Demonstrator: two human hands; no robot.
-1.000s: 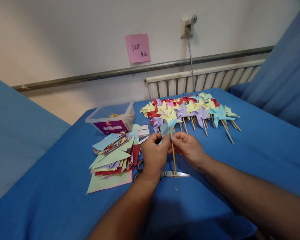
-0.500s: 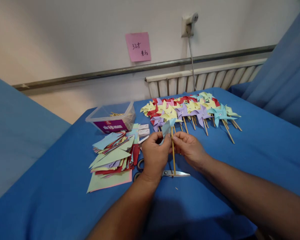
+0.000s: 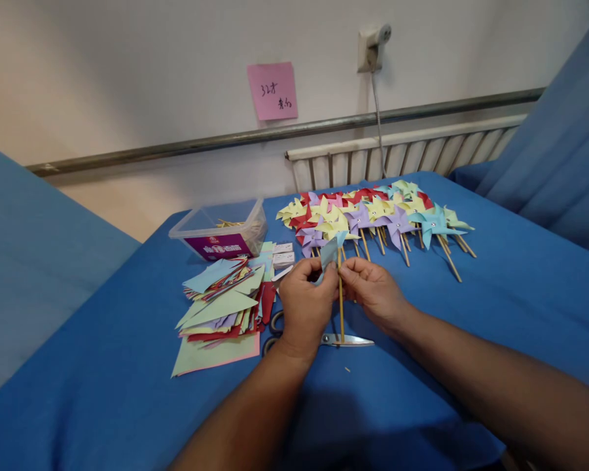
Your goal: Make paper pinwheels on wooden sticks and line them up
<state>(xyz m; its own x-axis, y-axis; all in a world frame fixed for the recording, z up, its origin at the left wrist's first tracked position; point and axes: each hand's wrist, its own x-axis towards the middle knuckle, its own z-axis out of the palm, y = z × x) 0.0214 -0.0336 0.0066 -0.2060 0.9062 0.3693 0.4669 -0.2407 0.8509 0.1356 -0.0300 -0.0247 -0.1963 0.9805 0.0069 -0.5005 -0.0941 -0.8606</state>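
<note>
A light blue paper pinwheel (image 3: 329,254) is between my two hands, its paper partly hidden by my fingers. My left hand (image 3: 304,294) is closed around the pinwheel's blue paper. The thin wooden stick (image 3: 341,311) points down toward me, and the fingers of my right hand (image 3: 370,288) pinch near its upper part. Beneath the hands lies a pair of scissors (image 3: 348,340), its dark handles partly covered by my left hand and wrist. Just beyond my fingers rest several finished pinwheels (image 3: 397,224) in purple, yellow, red, green and blue.
On the left, coloured paper pieces (image 3: 226,307) are stacked on the blue tablecloth (image 3: 118,340). Behind them stands a clear plastic box (image 3: 226,245) holding thin sticks. Small white boxes (image 3: 283,259) sit beside it. A radiator (image 3: 407,154) and metal rail (image 3: 216,141) run along the wall.
Both hands keep their hold on the pinwheel with almost no motion. The whole view has shifted very slightly.
</note>
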